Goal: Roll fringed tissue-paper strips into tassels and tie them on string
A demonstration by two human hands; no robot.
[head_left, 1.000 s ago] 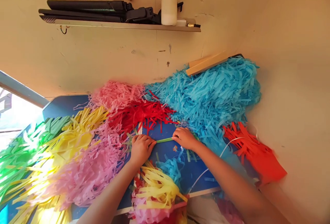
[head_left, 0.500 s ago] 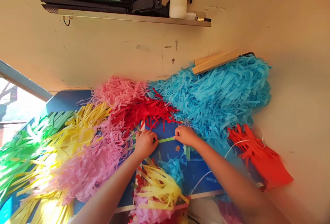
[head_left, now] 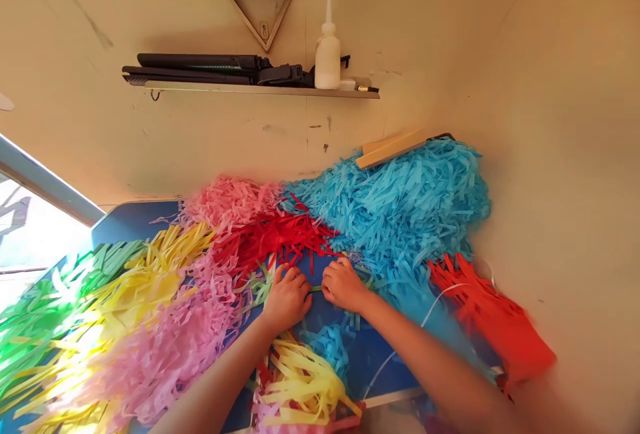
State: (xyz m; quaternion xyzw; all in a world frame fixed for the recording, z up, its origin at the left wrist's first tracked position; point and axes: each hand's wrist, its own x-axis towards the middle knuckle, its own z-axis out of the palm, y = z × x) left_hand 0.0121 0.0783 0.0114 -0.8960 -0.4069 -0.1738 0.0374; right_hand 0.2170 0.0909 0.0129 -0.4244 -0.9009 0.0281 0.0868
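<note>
A thin light-green paper strip (head_left: 316, 289) runs between my two hands, low over the blue tabletop (head_left: 320, 264). My left hand (head_left: 289, 297) is closed on its left end, and more pale-green fringe (head_left: 261, 284) shows beside that hand. At the strip's other end my right hand (head_left: 344, 285) pinches with curled fingers; green fringe (head_left: 367, 277) peeks out behind it. Just beyond both hands lies red paper fringe (head_left: 277, 237). Nearer to me are a small blue fringe bunch (head_left: 327, 347) and a yellow fringe bunch (head_left: 307, 377).
A large light-blue fringe heap (head_left: 400, 207) leans by the wall with wooden pieces (head_left: 393, 149) on it. Pink (head_left: 233, 201), lilac (head_left: 175, 347), yellow (head_left: 145, 287) and green fringe (head_left: 55, 307) spread left. Red-orange fringe (head_left: 500, 321) lies right. A wall shelf (head_left: 260, 90) holds a white bottle (head_left: 328, 57).
My hands have come closer together, so less of the green strip shows between them. The view has tilted up, bringing more of the wall and the whole bottle into sight.
</note>
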